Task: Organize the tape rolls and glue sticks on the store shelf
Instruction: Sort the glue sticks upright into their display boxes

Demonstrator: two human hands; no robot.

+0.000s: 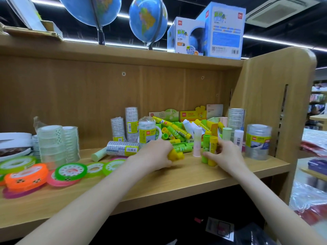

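On the wooden shelf (177, 181) my left hand (155, 154) grips yellow glue sticks (175, 154) lying sideways. My right hand (224, 152) holds a standing pair, a green glue stick (205, 147) and a yellow glue stick (212, 149). Behind them lies a heap of green and yellow glue sticks (177, 131). A pink-white stick (197, 142) stands beside the pair. Packs of clear tape rolls (131, 124) stand at the back, one pack (122, 147) lies flat, and another (258, 141) stands at the right. Coloured flat tape rolls (70, 171) lie at the left.
A stack of clear tape (53, 144) stands at the left by white rolls (15, 140). Display boxes (192, 114) line the back wall. The shelf's side panel (269, 103) closes the right end. Globes (146, 20) and globe boxes (224, 30) sit on the top board.
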